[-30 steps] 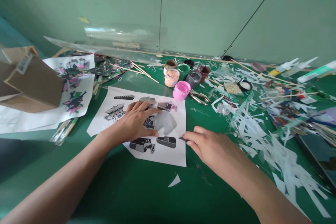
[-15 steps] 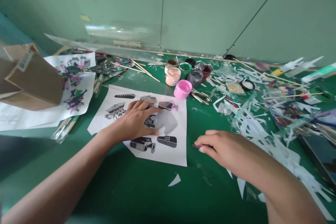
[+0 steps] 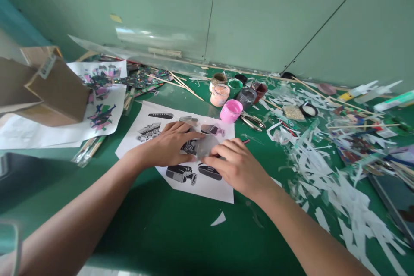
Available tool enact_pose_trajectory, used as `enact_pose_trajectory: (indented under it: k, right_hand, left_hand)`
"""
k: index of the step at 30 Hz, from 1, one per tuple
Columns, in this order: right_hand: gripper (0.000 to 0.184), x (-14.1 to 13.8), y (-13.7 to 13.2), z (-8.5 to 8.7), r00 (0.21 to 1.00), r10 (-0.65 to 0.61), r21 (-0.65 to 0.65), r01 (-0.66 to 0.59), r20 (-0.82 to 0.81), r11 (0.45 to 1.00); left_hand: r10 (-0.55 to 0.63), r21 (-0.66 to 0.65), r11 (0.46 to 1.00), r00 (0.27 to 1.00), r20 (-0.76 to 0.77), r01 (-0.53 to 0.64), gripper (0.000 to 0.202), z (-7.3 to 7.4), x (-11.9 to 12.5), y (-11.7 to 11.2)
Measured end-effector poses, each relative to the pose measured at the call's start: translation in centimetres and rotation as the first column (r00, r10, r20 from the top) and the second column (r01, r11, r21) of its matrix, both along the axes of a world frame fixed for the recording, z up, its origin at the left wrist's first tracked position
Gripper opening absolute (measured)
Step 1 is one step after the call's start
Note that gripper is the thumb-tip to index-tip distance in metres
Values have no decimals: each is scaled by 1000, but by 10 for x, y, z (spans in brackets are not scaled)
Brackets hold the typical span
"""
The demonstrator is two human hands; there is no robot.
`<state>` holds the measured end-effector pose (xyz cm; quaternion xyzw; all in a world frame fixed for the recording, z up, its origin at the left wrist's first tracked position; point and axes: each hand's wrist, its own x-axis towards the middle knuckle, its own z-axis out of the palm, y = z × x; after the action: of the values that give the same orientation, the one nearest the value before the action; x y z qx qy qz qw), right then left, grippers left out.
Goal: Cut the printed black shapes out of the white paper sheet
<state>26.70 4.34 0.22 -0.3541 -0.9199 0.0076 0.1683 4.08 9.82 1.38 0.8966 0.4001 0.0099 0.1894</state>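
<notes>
A white sheet (image 3: 213, 185) printed with black shapes lies on the green table. My left hand (image 3: 166, 148) rests flat on it, fingers stretched out, pressing the edge of a small translucent film piece (image 3: 207, 145). My right hand (image 3: 237, 166) is over the sheet's right part. Its fingers are curled and touch the film. It pinches a thin dark stick-like tool whose tip (image 3: 246, 141) pokes out past the knuckles. The two hands almost meet over the film.
Small paint jars stand behind the sheet, a pink one (image 3: 231, 111) nearest, with metal scissors (image 3: 254, 120) beside it. White paper scraps (image 3: 323, 172) litter the right side. A cardboard box (image 3: 54, 90) and coloured prints (image 3: 103, 99) sit at the left. Wooden sticks (image 3: 184, 84) lie at the back.
My right hand picked up the thin tool from the table right of the sheet and moved left onto the film. My left hand stayed pressed on the sheet.
</notes>
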Motion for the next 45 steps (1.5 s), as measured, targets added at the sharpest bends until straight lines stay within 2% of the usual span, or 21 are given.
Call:
enact_pose_trajectory:
  k: [13,20,37,45]
  right_hand:
    - [28,-10,1,-10,999,38,103,-36,-23,994]
    - [28,-8,-2,-8,1000,-9,71,10,-2,997]
    - [31,7,-7,-3,996,-87,-22,88,27,996]
    - [29,21,-12,1,983,-169,-89,175,76,980]
  left_hand:
    - [-2,-23,1000,1000,11,2,60,-1,1,0]
    - [-12,-10,1000,999,40,12,61,-6,-1,2]
    - [1,-30,1000,999,45,0,59,-7,-2,4]
    - [7,-38,999,999,34,-6,59,-6,-2,4]
